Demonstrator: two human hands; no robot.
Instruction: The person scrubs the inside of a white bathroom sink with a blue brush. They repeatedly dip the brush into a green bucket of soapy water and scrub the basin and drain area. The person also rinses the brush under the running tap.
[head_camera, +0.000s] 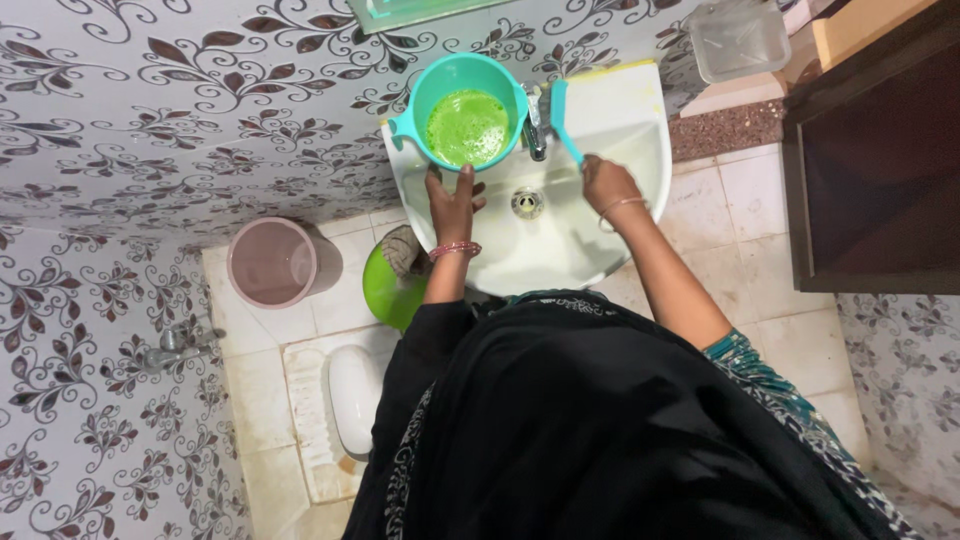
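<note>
Teal mug (466, 108) just past the left hand's fingers (452, 187), insides coated bright green. Right hand's fingers (600, 172) grip a teal brush (563, 118) over the white sink (620, 135). Pink bangles (455, 250) on the left wrist, dusty pink bucket (272, 262) further left, lime green basin (388, 292) below, brown floral-print wall tiles (150, 110) all around.

A white sink (620, 150) holds a teal bowl (465, 110) of green liquid on its left rim, beside the tap (535, 125). Below, the tiled floor (770, 210) carries a pink bucket (275, 262), a green tub (390, 290) and a white squat pan (352, 395).
</note>
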